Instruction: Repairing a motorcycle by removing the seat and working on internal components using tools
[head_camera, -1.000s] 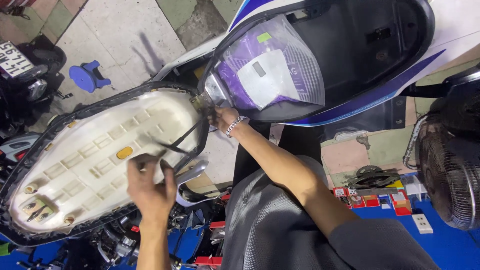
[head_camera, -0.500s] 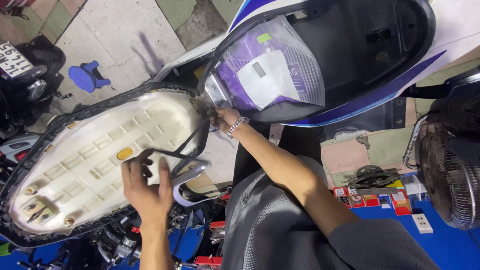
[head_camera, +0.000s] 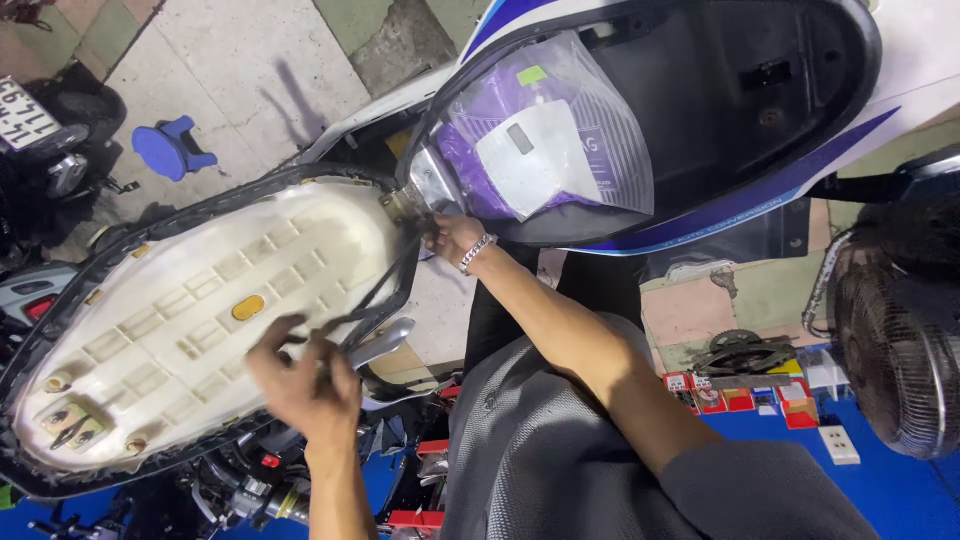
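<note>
Scooter seat (head_camera: 190, 330) tipped up, pale underside showing. Left hand (head_camera: 305, 385), blurred, fingers curled around black rubber strap (head_camera: 365, 300) just above fingertips, pulling it taut. Right hand (head_camera: 452, 237) pinching strap's far end beside seat hinge (head_camera: 405, 205); grip unclear.

Hands (head_camera: 300, 385) on upturned scooter seat (head_camera: 190, 320)
</note>
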